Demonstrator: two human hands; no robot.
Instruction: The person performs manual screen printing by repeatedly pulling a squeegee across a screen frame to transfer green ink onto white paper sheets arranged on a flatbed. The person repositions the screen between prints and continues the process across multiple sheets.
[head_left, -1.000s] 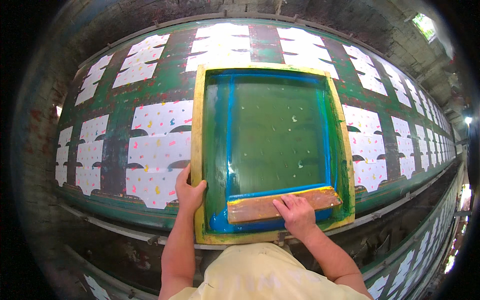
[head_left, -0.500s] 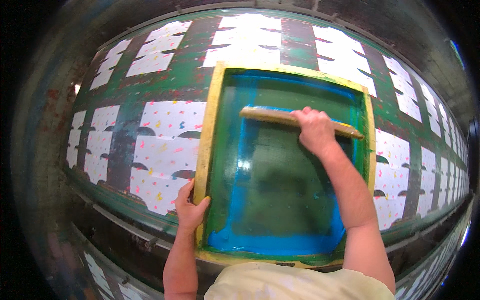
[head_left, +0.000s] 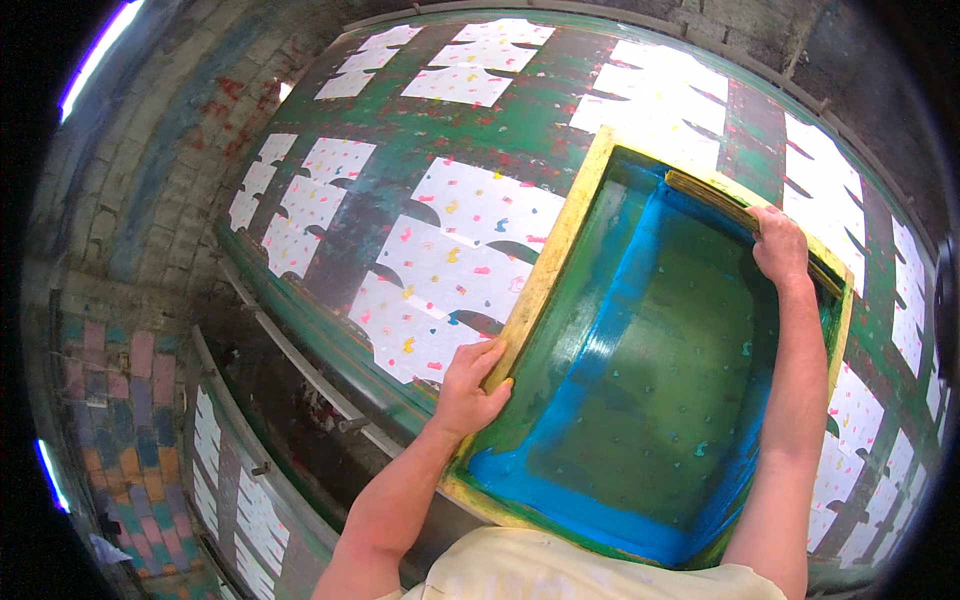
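A screen printing frame (head_left: 553, 258) with yellow wooden bars lies over the long table, turned slantwise in view. Its green mesh (head_left: 660, 370) carries a band of wet blue ink (head_left: 600, 512) along the near end and both sides. My left hand (head_left: 472, 388) grips the frame's left bar, thumb on the inner side. At the far end, my right hand (head_left: 780, 247) is closed on a wooden squeegee (head_left: 708, 198), which rests along the inside of the far bar. Its blade is hidden. White pieces with small coloured prints (head_left: 455, 262) lie just left of the frame.
Rows of similar white pieces cover the green, paint-stained table (head_left: 490, 125) to the left, right and far side. A metal rail (head_left: 300, 365) runs along its near edge. Another table with white pieces (head_left: 262, 520) stands behind at lower left. A brick wall (head_left: 130, 400) is beyond.
The squeegee has gone from across the mesh to the frame's far bar, with my right hand on it. My view has swung left, so the frame appears slanted. The left hand keeps its grip.
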